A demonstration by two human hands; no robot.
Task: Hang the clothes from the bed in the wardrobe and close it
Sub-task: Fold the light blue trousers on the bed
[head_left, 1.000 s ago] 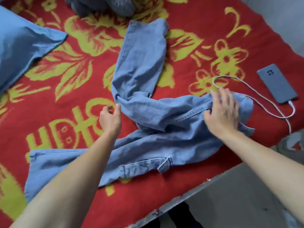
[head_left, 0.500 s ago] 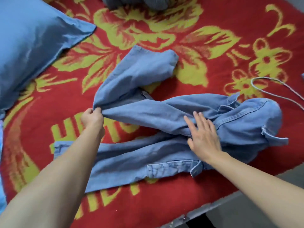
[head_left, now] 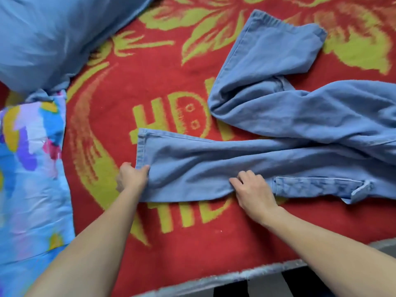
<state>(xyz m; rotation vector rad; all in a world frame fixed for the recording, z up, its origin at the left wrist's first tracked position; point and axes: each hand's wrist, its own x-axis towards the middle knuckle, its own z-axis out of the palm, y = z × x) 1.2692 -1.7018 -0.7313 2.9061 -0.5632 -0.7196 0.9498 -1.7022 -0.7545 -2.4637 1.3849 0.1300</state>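
Two hands worked on one pair of jeans (head_left: 278, 151), pale blue denim with stitched hems, lying on the bed's blanket (head_left: 150, 82). One leg lay stretched flat from the left hand past the right hand. The other lay folded back and rumpled beyond the right hand. The left hand (head_left: 131, 179) pinched the near corner of the hem, thumb on top of the cloth. The right hand (head_left: 254, 189) gripped the leg's near edge with curled fingers, just beside a stitched flap. The blanket was red and fuzzy, woven with yellow-green flowers and letters. A smooth blue pillow (head_left: 53, 35) sat beyond the left hand, and a glossy multicoloured cloth (head_left: 32, 157) lay to its left.
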